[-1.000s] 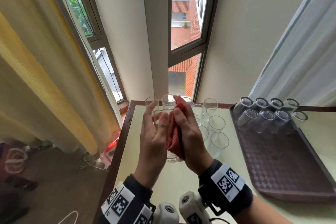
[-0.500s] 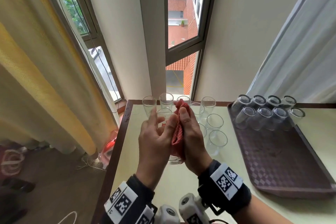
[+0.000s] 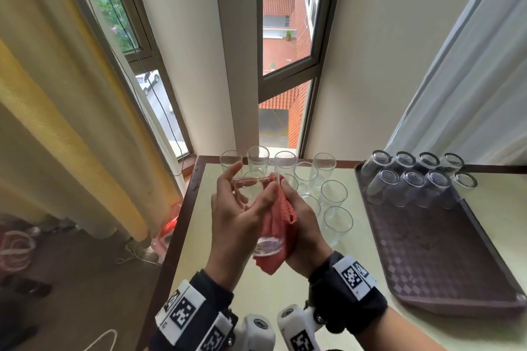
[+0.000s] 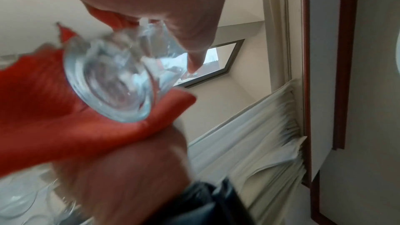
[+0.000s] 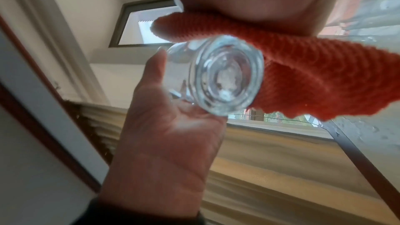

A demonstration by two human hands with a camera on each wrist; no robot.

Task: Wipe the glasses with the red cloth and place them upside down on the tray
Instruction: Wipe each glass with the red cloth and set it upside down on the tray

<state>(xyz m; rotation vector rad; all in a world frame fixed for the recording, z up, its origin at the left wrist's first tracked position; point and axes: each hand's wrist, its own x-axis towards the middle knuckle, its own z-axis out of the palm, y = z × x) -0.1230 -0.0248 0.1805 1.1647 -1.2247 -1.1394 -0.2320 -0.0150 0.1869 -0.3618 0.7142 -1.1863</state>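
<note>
I hold a clear glass [image 3: 258, 208] upright above the table's left part. My left hand [image 3: 248, 188] grips its left side, thumb and fingers curled round the wall. My right hand [image 3: 299, 214] presses the red cloth [image 3: 281, 222] against the glass's right side and under its base. In the left wrist view the thick glass base [image 4: 108, 81] lies on the cloth [image 4: 54, 109]. The right wrist view shows the base [image 5: 220, 78], the cloth [image 5: 314, 83] and my left palm [image 5: 168, 143]. The brown tray [image 3: 445, 259] at the right carries several upside-down glasses [image 3: 410, 182] at its far end.
Several upright glasses [image 3: 333, 194] stand in rows on the pale table [image 3: 228, 279] just beyond my hands. A window and wall rise behind the table, a yellow curtain [image 3: 57, 122] hangs at the left and a white curtain at the right. The tray's near part is bare.
The cloth and my right hand have slid down from the rim to the lower wall and base. The glass's rim now shows, and my left fingers have shifted round it.
</note>
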